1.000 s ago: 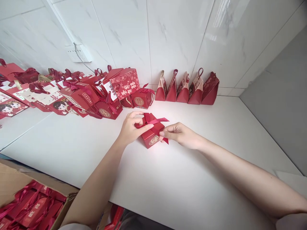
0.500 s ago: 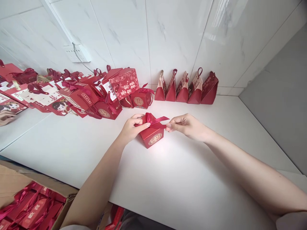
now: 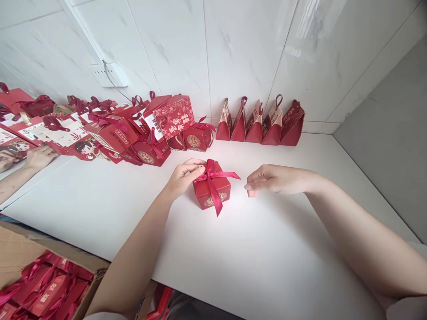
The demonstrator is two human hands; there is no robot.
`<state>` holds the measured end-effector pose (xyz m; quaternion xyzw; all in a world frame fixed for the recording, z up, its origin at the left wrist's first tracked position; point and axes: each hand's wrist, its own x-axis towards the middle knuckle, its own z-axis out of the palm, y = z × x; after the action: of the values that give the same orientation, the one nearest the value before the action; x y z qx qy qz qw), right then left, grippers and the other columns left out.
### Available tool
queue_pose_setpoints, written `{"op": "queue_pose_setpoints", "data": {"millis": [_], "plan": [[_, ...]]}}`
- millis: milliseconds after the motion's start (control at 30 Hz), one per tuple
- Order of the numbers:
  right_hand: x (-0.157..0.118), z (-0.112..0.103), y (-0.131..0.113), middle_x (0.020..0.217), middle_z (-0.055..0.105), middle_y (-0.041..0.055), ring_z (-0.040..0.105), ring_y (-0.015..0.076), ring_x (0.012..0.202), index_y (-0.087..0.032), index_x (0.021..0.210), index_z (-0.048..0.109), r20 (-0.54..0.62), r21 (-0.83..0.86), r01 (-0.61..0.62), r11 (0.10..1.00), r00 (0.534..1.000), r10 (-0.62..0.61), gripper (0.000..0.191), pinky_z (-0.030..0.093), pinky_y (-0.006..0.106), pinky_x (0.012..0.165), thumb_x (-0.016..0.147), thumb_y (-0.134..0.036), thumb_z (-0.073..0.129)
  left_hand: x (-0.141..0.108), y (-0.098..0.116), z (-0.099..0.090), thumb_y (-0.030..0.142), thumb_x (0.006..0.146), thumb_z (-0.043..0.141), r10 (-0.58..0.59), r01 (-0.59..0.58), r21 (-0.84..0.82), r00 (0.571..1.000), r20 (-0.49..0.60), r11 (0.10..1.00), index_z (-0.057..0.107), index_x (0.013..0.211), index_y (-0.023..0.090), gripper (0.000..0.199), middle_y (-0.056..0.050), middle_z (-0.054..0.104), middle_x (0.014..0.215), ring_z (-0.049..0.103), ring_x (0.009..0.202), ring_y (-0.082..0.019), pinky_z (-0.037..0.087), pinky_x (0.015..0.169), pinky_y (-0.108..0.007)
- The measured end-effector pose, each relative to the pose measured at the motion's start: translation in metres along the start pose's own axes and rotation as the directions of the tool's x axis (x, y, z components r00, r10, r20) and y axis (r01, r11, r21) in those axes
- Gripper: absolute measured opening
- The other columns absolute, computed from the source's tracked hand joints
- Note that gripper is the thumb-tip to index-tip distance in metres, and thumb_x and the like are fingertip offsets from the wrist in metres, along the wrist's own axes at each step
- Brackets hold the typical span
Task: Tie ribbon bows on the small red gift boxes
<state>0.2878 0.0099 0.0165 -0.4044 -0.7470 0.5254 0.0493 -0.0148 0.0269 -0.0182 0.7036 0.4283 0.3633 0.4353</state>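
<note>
Red box [image 3: 211, 191] with ribbon bow [image 3: 210, 176] sits upright on white tabletop [image 3: 267, 258]; one ribbon tail hangs over medallion front, other points right. Left hand [image 3: 188, 175] clamped on box's left side, thumb on top by bow. Right hand [image 3: 265, 181] near box, apart from it, empty, fingers curled, thumb tip close to them; cannot tell if touching. Behind: gift box pile [image 3: 116, 129] at left, five pointed pouches [image 3: 255, 126] along tiled wall [image 3: 180, 53]. Far left, another person's hands [image 3: 42, 156] by pile. Lower left, carton [image 3: 90, 275] holds ribboned boxes [image 3: 48, 293].
</note>
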Motion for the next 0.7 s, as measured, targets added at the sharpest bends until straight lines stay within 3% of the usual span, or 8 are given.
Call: {"op": "queue_pose_setpoints", "data": {"millis": [100,200,267,433,700], "plan": [[0.01,0.004,0.003,0.092,0.072,0.0069,0.066,0.0222,0.087,-0.019,0.086,0.065,-0.14,0.157,0.01,0.988,0.99,0.012,0.041,0.047,0.035,0.083,0.088,-0.059,0.058,-0.002,0.004,-0.004,0.049,0.09,0.059,-0.004,0.004,0.027,1.0,-0.016,1.0,0.077,0.079,0.019,0.036,-0.009,0.061,0.125,0.058,0.118,-0.027,0.046,0.1,-0.04],[0.026,0.015,0.007,0.099,0.067,0.0063,0.064,0.0191,0.084,-0.02,0.096,0.061,-0.313,0.259,0.047,0.965,0.949,0.038,0.045,0.046,0.034,0.08,0.088,-0.065,0.054,-0.004,0.008,-0.006,0.049,0.09,0.059,0.003,-0.002,0.062,1.0,-0.014,0.998,0.075,0.073,0.019,0.039,-0.009,0.061,0.125,0.058,0.118,-0.028,0.044,0.102,-0.043],[0.035,0.022,0.01,0.098,0.064,0.0047,0.063,0.0176,0.083,-0.021,0.097,0.06,-0.348,0.299,0.088,0.95,0.937,0.023,0.044,0.045,0.033,0.078,0.087,-0.064,0.056,-0.005,0.01,-0.008,0.049,0.089,0.06,0.005,-0.005,0.087,1.0,-0.01,0.996,0.071,0.067,0.018,0.04,-0.009,0.062,0.124,0.058,0.117,-0.028,0.043,0.103,-0.044],[0.035,0.021,0.013,0.077,0.06,0.001,0.055,0.0154,0.076,-0.018,0.081,0.064,-0.272,0.302,0.234,0.924,0.95,-0.152,0.034,0.041,0.031,0.075,0.083,-0.052,0.068,-0.006,0.012,-0.009,0.045,0.088,0.063,-0.002,0.006,0.15,1.0,-0.029,0.989,0.062,0.061,0.018,0.039,-0.007,0.065,0.12,0.06,0.111,-0.025,0.042,0.102,-0.043],[0.022,0.013,0.005,0.074,0.061,-0.0006,0.051,0.0147,0.073,-0.018,0.076,0.064,-0.061,0.167,0.196,0.966,0.98,-0.188,0.027,0.037,0.031,0.072,0.088,-0.042,0.063,-0.005,0.016,-0.002,0.042,0.087,0.063,0.012,0.008,0.253,0.997,-0.077,0.967,0.052,0.063,0.018,0.036,-0.006,0.066,0.112,0.061,0.108,-0.023,0.041,0.1,-0.04]]}}
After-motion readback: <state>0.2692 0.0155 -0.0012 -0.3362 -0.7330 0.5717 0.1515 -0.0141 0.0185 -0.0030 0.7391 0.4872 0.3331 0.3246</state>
